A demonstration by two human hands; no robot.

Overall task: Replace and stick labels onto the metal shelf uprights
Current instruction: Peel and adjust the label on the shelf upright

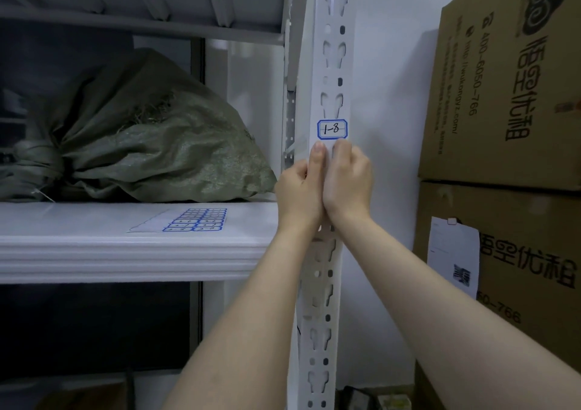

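A white slotted upright (pixel 330 64) runs top to bottom at centre, and a blue-bordered label (pixel 332 129) reading "1-8" is stuck on its face. Just below it, the left hand (pixel 300 186) and right hand (pixel 349 174) press side by side against the upright, fingers curled; whether they pinch anything cannot be told. A label sheet (pixel 195 220) lies on the shelf (pixel 94 246) at left, near a green sack (pixel 151 139). Boxes (pixel 509 95) stand stacked at right.

You face a dim storeroom where a plain white wall (pixel 386 73) runs behind the racking, a white shelf (pixel 94 246) carries a slumped green woven sack (pixel 163 145), and printed cardboard boxes (pixel 509 101) stand stacked on your right with a paper note (pixel 452 252) stuck on.
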